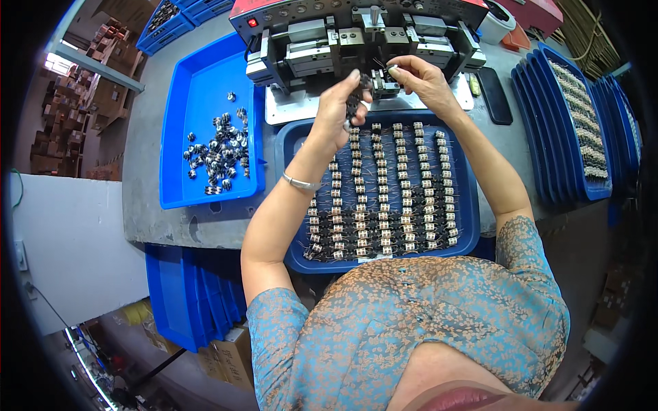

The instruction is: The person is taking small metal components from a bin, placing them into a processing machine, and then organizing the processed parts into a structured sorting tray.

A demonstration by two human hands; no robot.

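- Left hand (pixel 340 106) raised above the far edge of the middle blue tray (pixel 295 147), fingers curled, pinching a short stack of small dark coil parts (pixel 354 104) between thumb and fingertips; metal bangle (pixel 301 182) on that wrist.
- Right hand (pixel 423 77) just right of the left hand, thumb and forefinger pressed together at the small fixture (pixel 384 85) on the front of the machine (pixel 356 38); whether a part sits in that pinch, cannot tell — too small.
- Held coil parts hang between the two hands, closer to the left one, just in front of the machine's fixture and above the tray's far rim.
- Middle blue tray lies right in front of the machine; rows of small wound coils (pixel 384 192) with thin wires fill it, pale ones at the far end, darker ones in the near rows.
- Left of the machine: a second blue tray (pixel 199 82) with a loose heap of small dark and silver parts (pixel 219 151).
- Right of the machine: a stack of blue trays (pixel 548 137) standing overlapped, top one with rows of pale parts (pixel 582 116).
- Flat black bar-shaped object (pixel 495 96) just right of the machine's metal base plate (pixel 301 109).
- Machine has a red top panel (pixel 260 7) with a red button (pixel 252 22) at its left end.
- Far left of the machine: stacked brown cardboard boxes (pixel 62 130); more blue trays (pixel 199 301) below the table edge, brown cartons (pixel 229 356) under them.
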